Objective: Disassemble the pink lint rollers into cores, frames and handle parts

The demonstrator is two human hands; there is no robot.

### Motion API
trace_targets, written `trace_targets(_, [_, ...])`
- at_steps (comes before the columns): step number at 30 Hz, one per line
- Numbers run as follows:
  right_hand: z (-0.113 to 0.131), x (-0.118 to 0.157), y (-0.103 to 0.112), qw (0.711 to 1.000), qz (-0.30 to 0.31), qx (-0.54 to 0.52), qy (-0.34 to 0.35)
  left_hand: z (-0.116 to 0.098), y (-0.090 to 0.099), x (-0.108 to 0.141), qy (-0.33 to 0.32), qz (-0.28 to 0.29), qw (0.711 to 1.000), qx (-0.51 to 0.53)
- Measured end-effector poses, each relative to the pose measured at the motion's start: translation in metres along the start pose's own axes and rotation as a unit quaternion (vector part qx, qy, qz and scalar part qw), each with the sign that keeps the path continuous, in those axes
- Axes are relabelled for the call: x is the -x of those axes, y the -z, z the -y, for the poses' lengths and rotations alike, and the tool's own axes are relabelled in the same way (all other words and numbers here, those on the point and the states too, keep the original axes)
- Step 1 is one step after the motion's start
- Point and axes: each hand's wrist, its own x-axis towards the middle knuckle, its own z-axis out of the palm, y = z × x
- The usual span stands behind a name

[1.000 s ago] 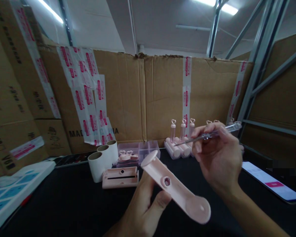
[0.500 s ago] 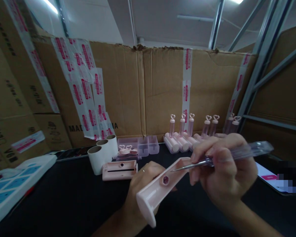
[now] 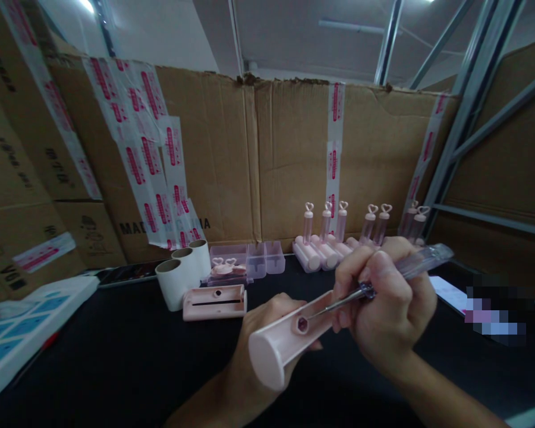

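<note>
My left hand [image 3: 261,342] is closed round a pale pink half-cylinder shell [image 3: 289,342], its hollow side facing up and its round end toward me. Inside the shell is a small hole with a dark purplish centre. Pinched in my right hand [image 3: 386,303] is a screwdriver [image 3: 345,301] with a clear handle; its thin metal shaft points down-left into the shell, the tip close to the hole. Some right fingers are at the shell's far end. Beyond my left hand lies a similar pink slotted shell [image 3: 216,303] on the black table.
White tubes [image 3: 168,285] stand at the left, beside a clear divided box [image 3: 256,261] and pink heart-topped pieces [image 3: 223,266]. Several pink cylinders [image 3: 307,254] with heart-topped tubes sit behind my right hand. A white power strip [image 3: 40,321] lies far left; cardboard [image 3: 289,154] walls the back.
The screwdriver has moved left and down, its tip now nearer the hole. The shell has turned so its round end faces me more. The view has shifted slightly.
</note>
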Motion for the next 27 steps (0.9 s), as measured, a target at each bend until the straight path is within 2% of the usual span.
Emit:
trace_targets(4, [-0.001,0.002,0.001,1.0,0.004,0.0,-0.006,0.004,-0.001,0.001,-0.01,-0.038,0.999,0.028])
trace_targets(8, [-0.003,0.001,0.002,1.0,0.01,0.009,-0.005,0.009,-0.001,-0.001,-0.049,0.0,0.999,0.018])
trace_targets(13, [-0.003,0.0,0.003,0.999,0.018,0.035,0.004,0.004,-0.003,0.001,-0.015,-0.034,0.999,0.02])
trace_targets(16, [-0.004,0.0,0.002,0.999,0.03,0.017,0.006,0.003,-0.003,0.002,-0.022,-0.035,0.999,0.02])
trace_targets(23, [-0.003,-0.004,0.003,0.998,0.062,-0.01,-0.027,0.013,0.003,0.0,-0.103,-0.019,0.994,0.034])
trace_targets(27, [-0.002,-0.009,0.003,0.992,0.083,-0.033,-0.089,0.014,0.005,0.002,-0.085,-0.005,0.996,0.029])
